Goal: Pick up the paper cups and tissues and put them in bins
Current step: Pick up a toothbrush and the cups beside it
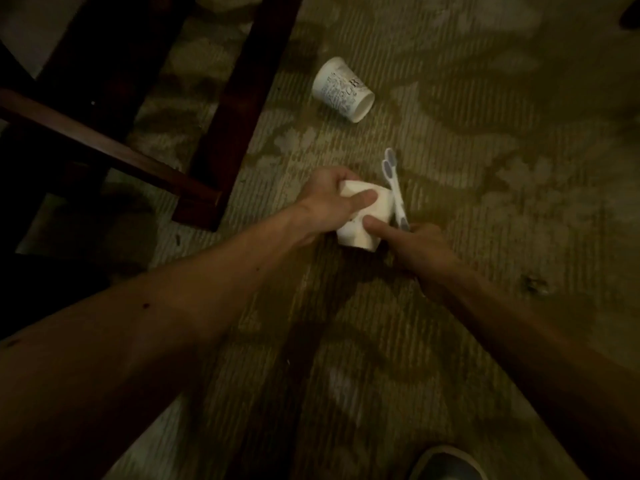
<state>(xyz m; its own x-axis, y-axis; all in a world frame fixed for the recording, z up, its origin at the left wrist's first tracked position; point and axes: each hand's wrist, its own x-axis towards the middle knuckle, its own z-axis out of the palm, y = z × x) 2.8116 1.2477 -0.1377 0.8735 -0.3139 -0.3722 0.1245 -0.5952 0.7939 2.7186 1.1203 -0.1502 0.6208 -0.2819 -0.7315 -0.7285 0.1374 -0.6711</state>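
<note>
My left hand [332, 199] grips a white paper cup [360, 233] low over the patterned carpet, thumb across its side. My right hand [419, 251] holds two white toothbrushes [394, 188] whose heads point away from me, and its thumb touches the same cup. A second white paper cup [343, 90] with dark print lies on its side on the carpet farther away, apart from both hands. No tissue and no bin is in view.
Dark wooden chair legs and a crossbar [221, 109] stand at the left, close to my left hand. A shoe [446, 462] shows at the bottom edge. Green-beige carpet [502, 168] spreads to the right and toward me.
</note>
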